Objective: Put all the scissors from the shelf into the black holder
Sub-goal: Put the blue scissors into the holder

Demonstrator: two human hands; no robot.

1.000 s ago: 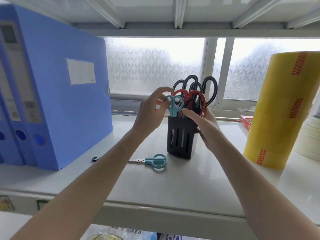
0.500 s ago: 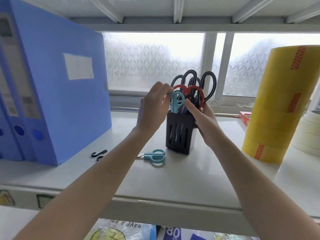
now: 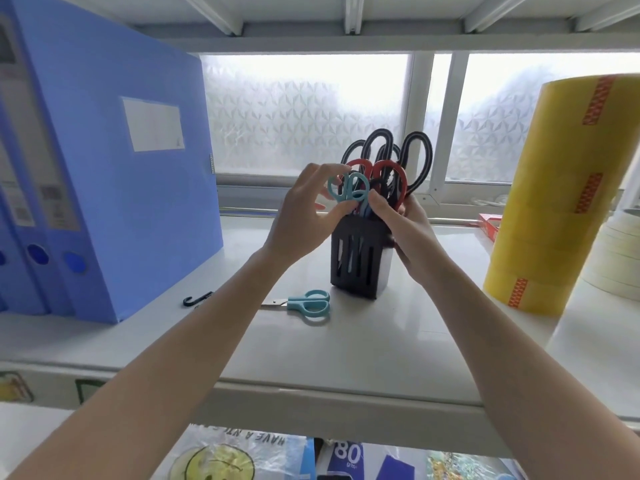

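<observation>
Black plastic forms the slotted holder [image 3: 360,259], which is stood upright on the white shelf [image 3: 346,344], near its middle. Several scissors are held in it with handles up: black pairs [image 3: 414,157] at the back, a red pair [image 3: 388,173] before them, and a teal pair [image 3: 348,188] at the front left. The teal pair's handle loops are pinched by the fingers of the left hand [image 3: 304,216], thumb below and fingertips behind the loops, so that hand is closed on those scissors; their blades are hidden inside the holder. The right hand [image 3: 408,230] is wrapped about the holder's upper right side, with its thumb laid at the rim just beside the teal handles, and the holder is gripped by it. A second teal pair [image 3: 304,303] is seen lying flat on the shelf, just in front and to the left of the holder, not touching it, its blades pointed left and partly covered by the left forearm. Blue binders [image 3: 114,174] are stood at the left end of the shelf, and a small black hook [image 3: 197,299] lies beside them. A tall stack of yellow tape rolls [image 3: 561,195] is placed at the right, with paler rolls [image 3: 616,258] next to it.
</observation>
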